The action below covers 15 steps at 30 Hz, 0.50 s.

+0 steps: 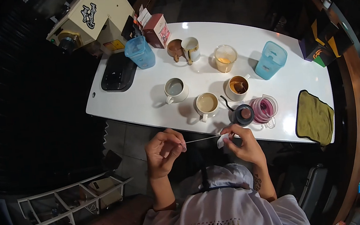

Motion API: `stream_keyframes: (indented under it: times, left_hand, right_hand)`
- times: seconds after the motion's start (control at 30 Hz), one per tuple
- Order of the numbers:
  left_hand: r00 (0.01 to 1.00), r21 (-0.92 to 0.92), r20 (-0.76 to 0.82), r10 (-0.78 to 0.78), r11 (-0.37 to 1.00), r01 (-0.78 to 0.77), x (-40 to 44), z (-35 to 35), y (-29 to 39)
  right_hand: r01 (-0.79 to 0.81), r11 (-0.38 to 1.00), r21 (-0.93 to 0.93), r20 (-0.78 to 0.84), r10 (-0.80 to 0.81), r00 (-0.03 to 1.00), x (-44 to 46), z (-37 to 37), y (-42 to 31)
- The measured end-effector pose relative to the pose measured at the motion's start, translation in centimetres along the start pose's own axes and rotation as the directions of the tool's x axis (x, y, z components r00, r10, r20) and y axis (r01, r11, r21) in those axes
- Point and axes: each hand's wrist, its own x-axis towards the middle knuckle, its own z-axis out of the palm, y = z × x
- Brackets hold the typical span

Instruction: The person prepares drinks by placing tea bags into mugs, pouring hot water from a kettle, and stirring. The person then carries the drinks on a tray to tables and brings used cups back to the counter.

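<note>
In front of the white table's near edge, my left hand [165, 151] pinches the pinkish end of a thin pale string [202, 139]. The string stretches level across to my right hand [242, 143], whose fingers are closed on a small white packet [223, 140]. Just beyond the hands are a cream mug [207, 103] with a cloudy drink, a dark kettle [242, 115] with a thin curved spout and a glass jug [264, 109] with pink contents. Behind them a white cup [237, 87] holds amber liquid and a tea bag.
On the table [136, 110] are another mug [176, 90], a brown cup [175, 49], a gold-handled mug [190, 50], a glass [225, 58], blue containers [271, 60], a black scale [118, 73], a red box [156, 30] and a green cloth [314, 118]. A cream machine [95, 18] stands back left.
</note>
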Motion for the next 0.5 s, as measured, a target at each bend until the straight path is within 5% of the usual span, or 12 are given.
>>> stream_keyframes:
  times: [0.27, 0.5]
  left_hand:
    - [0.990, 0.011, 0.087, -0.114, 0.993, 0.114, 7.1, -1.9, 0.1]
    - [0.813, 0.094, 0.521, -0.260, 0.964, 0.248, 14.6, -3.8, -4.0]
  right_hand:
    - [0.045, 0.990, -0.131, -0.202, -0.071, 0.977, 5.3, 1.3, -0.3]
    - [-0.145, 0.982, -0.121, -0.581, 0.048, 0.812, 5.1, 3.8, -1.4]
